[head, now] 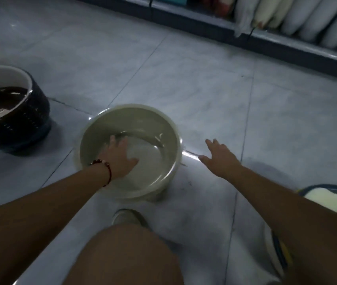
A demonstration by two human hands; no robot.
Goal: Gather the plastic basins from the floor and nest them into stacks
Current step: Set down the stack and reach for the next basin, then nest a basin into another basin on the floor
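Pale basin: sitting upright on the tiled floor, mouth up; this is the landmark for every place below. It may be 1 basin or several already nested; the blur is hiding the rim edges.
Left hand: reaching down inside the pale basin, fingers spread and straight, palm toward the inner wall and bottom; gripping nothing. A red bead bracelet is circling the wrist.
Right hand: hovering just to the right of the pale basin, fingers straight and spread, apart from the rim and holding nothing.
Dark basin: standing well to the left of the pale basin, white-rimmed, with a darker basin seemingly nested inside.
Cream and blue item: lying to the lower right of the pale basin, cut by the frame edge; possibly another basin.
Shelf: running behind the pale basin, carrying pale rolled goods.
Handling: the basin is looking like thin glossy plastic, so likely light, smooth and slippery, flexing a little at the wall.
Hold: pinching the rim on 2 opposite sides seems soundest, thumbs inside and fingers under the lip.
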